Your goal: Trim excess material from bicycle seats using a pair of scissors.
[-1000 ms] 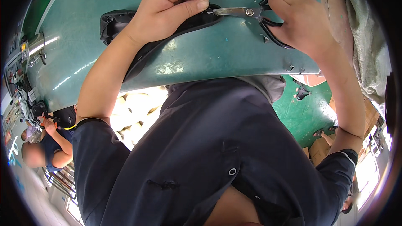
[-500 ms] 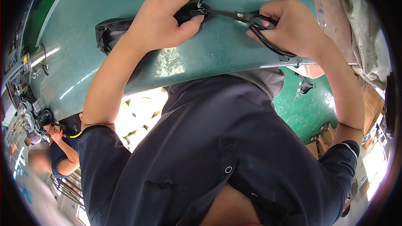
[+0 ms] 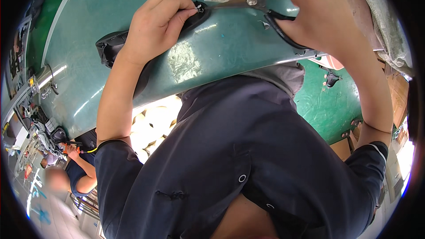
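My left hand (image 3: 157, 24) pinches the end of a long black piece (image 3: 201, 15) that looks like soft sheet material. A small pale bit shows at the pinched fingertips. The piece runs under my hand and lies on the table to its left, its folded end (image 3: 108, 46) showing past my wrist. In my right hand (image 3: 321, 13) is a pair of scissors (image 3: 252, 1) with black handles, fingers through the loops. The handles are spread, and the blades point left, their tips close to the pinched end; whether they touch it I cannot tell.
The green tabletop (image 3: 239, 48) carries small scraps, one pale scrap (image 3: 265, 25) below the scissors. A grey cloth (image 3: 387, 40) hangs at the right. At the far left a co-worker (image 3: 82, 172) holds an orange tool. Cardboard boxes (image 3: 341, 149) stand on the floor at right.
My right hand has moved up and the scissors' handles have spread wider. My left hand has shifted left and its fingertips have come together on the black piece. A pale scrap now shows below the scissors.
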{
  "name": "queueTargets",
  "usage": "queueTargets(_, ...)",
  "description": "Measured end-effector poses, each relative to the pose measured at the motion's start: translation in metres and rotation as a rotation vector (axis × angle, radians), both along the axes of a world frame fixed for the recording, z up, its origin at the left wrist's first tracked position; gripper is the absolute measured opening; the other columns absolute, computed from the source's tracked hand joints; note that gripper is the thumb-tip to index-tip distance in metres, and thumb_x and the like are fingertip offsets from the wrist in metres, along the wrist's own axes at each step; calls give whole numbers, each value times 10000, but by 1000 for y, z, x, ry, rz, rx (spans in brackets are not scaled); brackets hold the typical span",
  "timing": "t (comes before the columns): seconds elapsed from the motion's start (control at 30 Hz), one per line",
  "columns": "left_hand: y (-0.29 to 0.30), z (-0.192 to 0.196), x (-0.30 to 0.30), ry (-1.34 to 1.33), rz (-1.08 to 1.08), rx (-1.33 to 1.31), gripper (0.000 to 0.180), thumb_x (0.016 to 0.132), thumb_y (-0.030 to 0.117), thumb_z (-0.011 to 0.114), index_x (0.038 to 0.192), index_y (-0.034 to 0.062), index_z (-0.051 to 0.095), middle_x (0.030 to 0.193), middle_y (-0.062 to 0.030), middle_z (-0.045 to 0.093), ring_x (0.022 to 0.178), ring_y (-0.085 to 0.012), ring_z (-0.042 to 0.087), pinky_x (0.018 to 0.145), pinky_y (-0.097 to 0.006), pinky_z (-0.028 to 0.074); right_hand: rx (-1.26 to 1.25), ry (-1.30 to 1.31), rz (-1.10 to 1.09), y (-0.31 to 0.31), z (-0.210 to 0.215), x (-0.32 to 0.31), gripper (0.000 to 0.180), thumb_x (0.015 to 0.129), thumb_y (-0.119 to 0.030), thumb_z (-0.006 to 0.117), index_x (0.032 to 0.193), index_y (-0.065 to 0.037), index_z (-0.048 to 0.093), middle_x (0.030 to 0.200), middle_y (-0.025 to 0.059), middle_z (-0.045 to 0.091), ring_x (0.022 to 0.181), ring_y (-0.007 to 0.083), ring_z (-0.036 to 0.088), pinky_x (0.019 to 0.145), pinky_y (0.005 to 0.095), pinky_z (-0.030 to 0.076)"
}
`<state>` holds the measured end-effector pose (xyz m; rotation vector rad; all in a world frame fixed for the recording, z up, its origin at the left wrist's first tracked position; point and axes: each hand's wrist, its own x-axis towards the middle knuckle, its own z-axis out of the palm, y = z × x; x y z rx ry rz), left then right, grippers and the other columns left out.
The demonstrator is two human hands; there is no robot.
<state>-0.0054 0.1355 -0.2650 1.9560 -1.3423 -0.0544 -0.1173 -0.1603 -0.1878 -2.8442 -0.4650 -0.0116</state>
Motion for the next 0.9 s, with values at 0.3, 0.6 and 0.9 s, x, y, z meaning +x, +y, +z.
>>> queueTargets(0.3, 1, -4, 2, 39, -12, -69, 128, 878, -70, 766, 938, 12, 689, 973, -80, 674, 758, -213, 628, 666, -312, 514, 289, -238, 178, -8, -47, 15, 342, 742, -319, 850, 878, -58, 675, 884, 119, 670, 901, 355, 689, 753, 465, 566)
queueTargets(0.6, 3, -3, 1, 26, -4, -62, 132, 876, -77, 762, 939, 11, 687, 968, -80, 664, 751, -211, 617, 660, -317, 508, -160, -16, 180, 10, -31, 26, 337, 769, -360, 820, 887, -76, 681, 884, 103, 686, 900, 340, 700, 771, 457, 576)
queueTargets(0.9, 4, -4, 1, 99, 2, -80, 118, 883, -80, 754, 941, -4, 685, 962, -89, 660, 753, -199, 607, 658, -305, 490, -140, -4, 264, 1, -32, 29, 308, 779, -345, 807, 860, -90, 656, 871, 90, 681, 867, 328, 702, 710, 461, 576)
